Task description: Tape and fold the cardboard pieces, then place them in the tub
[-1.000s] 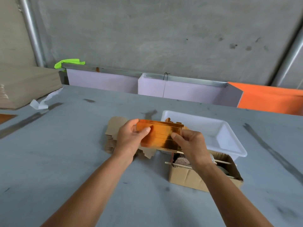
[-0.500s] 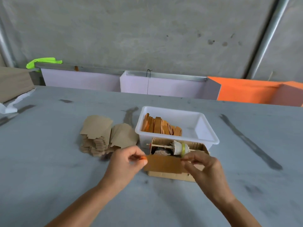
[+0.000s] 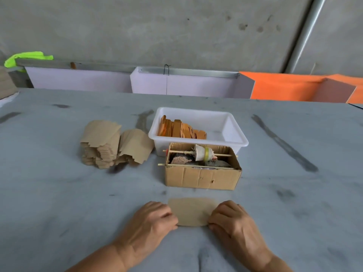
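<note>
A tan cardboard piece (image 3: pixel 191 211) lies flat on the grey table close to me, plain side up. My left hand (image 3: pixel 153 219) grips its left end with curled fingers, and my right hand (image 3: pixel 232 222) grips its right end the same way. Beyond it stands the white tub (image 3: pixel 238 134), holding several orange taped pieces (image 3: pixel 180 130) leaning in a row at its left side. A stack of untaped cardboard pieces (image 3: pixel 106 144) sits left of the tub.
An open cardboard box (image 3: pixel 202 177) stands between the piece and the tub, with a tape roll (image 3: pixel 203 153) on a stick across its top. Lilac and orange panels (image 3: pixel 284 86) line the table's far edge below a concrete wall.
The piece was held up over the tub with its orange taped face toward me. Both hands turned it and brought it down toward me, and it now lies on the table.
</note>
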`<state>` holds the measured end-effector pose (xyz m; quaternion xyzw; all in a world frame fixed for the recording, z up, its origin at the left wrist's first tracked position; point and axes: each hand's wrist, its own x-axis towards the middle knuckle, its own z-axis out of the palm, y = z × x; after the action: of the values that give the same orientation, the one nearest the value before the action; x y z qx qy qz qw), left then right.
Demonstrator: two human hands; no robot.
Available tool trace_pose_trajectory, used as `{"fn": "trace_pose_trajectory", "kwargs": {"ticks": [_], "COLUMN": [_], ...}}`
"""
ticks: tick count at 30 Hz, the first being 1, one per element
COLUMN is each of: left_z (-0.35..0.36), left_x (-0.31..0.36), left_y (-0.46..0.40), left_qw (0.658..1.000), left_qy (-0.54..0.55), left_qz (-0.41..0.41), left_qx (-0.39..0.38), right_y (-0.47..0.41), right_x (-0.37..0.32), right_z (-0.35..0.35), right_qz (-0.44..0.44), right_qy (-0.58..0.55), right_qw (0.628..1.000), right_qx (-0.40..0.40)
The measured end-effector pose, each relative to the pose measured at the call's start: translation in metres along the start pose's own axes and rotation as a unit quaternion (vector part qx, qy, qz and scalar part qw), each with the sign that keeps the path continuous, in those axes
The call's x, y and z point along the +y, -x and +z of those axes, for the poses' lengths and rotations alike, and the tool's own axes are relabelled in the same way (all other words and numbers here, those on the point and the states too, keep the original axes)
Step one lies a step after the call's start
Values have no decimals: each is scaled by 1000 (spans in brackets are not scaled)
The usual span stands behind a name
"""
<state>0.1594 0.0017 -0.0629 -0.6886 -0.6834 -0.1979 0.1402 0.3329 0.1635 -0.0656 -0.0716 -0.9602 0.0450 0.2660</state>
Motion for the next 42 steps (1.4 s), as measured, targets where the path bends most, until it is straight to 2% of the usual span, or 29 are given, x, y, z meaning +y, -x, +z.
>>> {"fn": "trace_pose_trajectory", "kwargs": {"ticks": [4, 7, 11, 15, 19, 22, 26, 34, 42], "left_z": [6, 12, 18, 24, 26, 26, 25, 25, 18], "left_x": [9, 12, 14, 14, 13, 15, 13, 9, 3], "left_y": [9, 9, 4, 1, -2, -4, -9, -10, -5], "left_qw": [992, 971, 942, 922, 910, 895, 883, 871, 862], "left_qy": [92, 164, 198, 188, 158, 120, 103, 127, 158], "left_qz": [-90, -175, -269, -337, -382, -421, -447, -463, -476], "left_qx": [-4, -8, -23, -30, -46, -87, -101, -100, -68], "right_y": [10, 13, 11, 6, -3, -9, -20, -29, -27], "right_x": [-6, -8, -10, -13, -18, -19, -16, -3, 1], "right_z": [4, 7, 11, 14, 13, 11, 8, 7, 7], "right_qz": [50, 83, 163, 242, 288, 314, 340, 373, 407], "right_qy": [-57, -80, -97, -115, -67, -26, 23, 3, -59], "right_qw": [997, 993, 982, 963, 953, 943, 926, 897, 888], "right_qx": [-5, -10, -18, -19, -69, -109, -166, -239, -209]}}
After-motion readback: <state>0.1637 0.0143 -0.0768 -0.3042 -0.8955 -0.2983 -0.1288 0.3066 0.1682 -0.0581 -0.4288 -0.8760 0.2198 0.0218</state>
